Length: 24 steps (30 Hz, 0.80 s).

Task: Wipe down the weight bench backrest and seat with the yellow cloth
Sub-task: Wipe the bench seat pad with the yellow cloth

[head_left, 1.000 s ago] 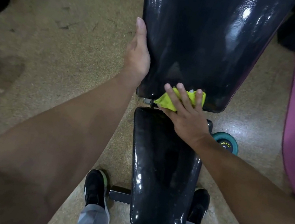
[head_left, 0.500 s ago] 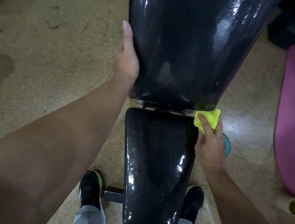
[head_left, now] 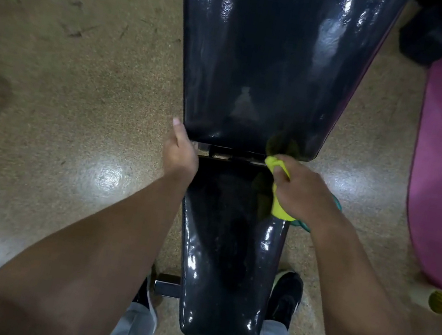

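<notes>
A person's right hand [head_left: 302, 192], fingers clamped on the yellow cloth [head_left: 280, 186], works the seat's [head_left: 224, 256] far right corner; the left hand [head_left: 179, 154] grips the backrest's [head_left: 274, 58] near left corner.

No readable text, label, brand, number or sign found in view. Teal weight plate [head_left: 336, 204] mostly hidden behind right hand [head_left: 302, 193]; any marking on it not legible.
</notes>
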Each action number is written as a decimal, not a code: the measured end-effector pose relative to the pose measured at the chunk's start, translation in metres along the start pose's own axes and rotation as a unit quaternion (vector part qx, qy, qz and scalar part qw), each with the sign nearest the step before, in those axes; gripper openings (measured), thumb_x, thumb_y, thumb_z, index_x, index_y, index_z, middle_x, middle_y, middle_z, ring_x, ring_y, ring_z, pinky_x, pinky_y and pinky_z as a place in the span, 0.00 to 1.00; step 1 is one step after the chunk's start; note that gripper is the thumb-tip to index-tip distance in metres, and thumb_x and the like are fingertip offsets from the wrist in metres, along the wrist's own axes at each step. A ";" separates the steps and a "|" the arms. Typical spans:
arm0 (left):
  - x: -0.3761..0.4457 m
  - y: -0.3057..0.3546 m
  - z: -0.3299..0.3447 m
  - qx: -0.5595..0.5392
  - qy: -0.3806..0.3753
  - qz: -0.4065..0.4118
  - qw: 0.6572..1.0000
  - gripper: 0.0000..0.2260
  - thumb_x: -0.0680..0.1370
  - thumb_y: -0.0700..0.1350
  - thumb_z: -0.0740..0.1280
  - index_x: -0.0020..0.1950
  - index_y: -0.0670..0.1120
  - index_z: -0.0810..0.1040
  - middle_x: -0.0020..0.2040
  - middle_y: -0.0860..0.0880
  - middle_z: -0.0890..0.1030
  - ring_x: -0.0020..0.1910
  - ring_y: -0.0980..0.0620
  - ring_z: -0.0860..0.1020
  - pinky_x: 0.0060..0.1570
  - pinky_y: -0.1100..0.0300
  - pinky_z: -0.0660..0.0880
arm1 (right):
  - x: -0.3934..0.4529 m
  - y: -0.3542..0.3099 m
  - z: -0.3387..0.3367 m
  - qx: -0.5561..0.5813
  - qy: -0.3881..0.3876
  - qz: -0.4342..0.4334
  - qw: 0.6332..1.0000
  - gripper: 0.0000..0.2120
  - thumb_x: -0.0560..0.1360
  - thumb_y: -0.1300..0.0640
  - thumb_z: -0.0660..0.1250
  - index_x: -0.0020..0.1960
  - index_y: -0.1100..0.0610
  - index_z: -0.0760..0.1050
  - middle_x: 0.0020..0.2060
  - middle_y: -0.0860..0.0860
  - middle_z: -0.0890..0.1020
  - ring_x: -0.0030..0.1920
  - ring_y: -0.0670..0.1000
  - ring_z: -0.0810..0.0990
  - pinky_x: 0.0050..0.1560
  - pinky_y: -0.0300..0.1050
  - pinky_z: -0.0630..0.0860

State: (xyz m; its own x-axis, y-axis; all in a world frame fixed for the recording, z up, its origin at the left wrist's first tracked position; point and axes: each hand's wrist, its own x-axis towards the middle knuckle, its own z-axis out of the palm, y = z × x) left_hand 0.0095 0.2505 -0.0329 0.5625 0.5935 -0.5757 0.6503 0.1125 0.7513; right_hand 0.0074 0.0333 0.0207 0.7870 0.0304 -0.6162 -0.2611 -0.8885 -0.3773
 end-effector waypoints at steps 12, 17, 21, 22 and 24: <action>0.016 -0.020 -0.011 0.198 -0.127 -0.080 0.969 0.23 0.88 0.54 0.53 0.73 0.43 0.75 0.70 0.41 0.77 0.69 0.40 0.75 0.73 0.47 0.70 | 0.007 0.003 0.067 -0.084 0.215 -0.005 0.973 0.23 0.78 0.54 0.52 0.61 0.66 0.78 0.61 0.64 0.77 0.63 0.67 0.75 0.69 0.64 0.70; 0.019 -0.025 -0.010 0.207 -0.127 -0.055 0.968 0.21 0.88 0.52 0.54 0.69 0.40 0.77 0.57 0.45 0.76 0.61 0.43 0.75 0.64 0.53 0.71 | 0.014 -0.002 0.065 -0.109 0.178 -0.040 0.977 0.22 0.73 0.59 0.54 0.61 0.65 0.77 0.55 0.64 0.80 0.57 0.68 0.77 0.66 0.67 0.72; 0.015 -0.025 -0.011 0.221 -0.120 -0.035 0.967 0.21 0.88 0.52 0.54 0.64 0.39 0.79 0.55 0.42 0.78 0.57 0.42 0.76 0.59 0.54 0.71 | 0.016 -0.010 0.064 -0.202 0.143 -0.001 0.969 0.20 0.79 0.63 0.57 0.70 0.62 0.73 0.68 0.60 0.74 0.73 0.64 0.66 0.79 0.70 0.47; 0.015 -0.023 -0.011 0.225 -0.120 -0.035 0.966 0.21 0.88 0.52 0.54 0.63 0.38 0.79 0.56 0.40 0.79 0.58 0.41 0.77 0.61 0.53 0.72 | 0.016 -0.015 0.064 -0.219 0.137 0.013 0.966 0.20 0.81 0.62 0.55 0.70 0.62 0.73 0.69 0.60 0.73 0.74 0.64 0.64 0.80 0.69 0.46; 0.015 -0.022 -0.011 0.233 -0.113 -0.028 0.965 0.22 0.87 0.52 0.54 0.63 0.38 0.79 0.61 0.37 0.80 0.62 0.38 0.78 0.67 0.48 0.74 | 0.015 -0.023 0.065 -0.228 0.131 0.040 0.964 0.20 0.82 0.62 0.53 0.70 0.62 0.73 0.69 0.61 0.72 0.74 0.65 0.62 0.79 0.68 0.50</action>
State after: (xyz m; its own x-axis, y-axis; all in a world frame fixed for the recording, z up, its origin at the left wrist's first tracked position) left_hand -0.0024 0.2661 -0.0548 0.5832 0.4009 -0.7065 0.8120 -0.2629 0.5211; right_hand -0.0113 0.0839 -0.0243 0.9038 -0.1105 -0.4134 -0.1011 -0.9939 0.0446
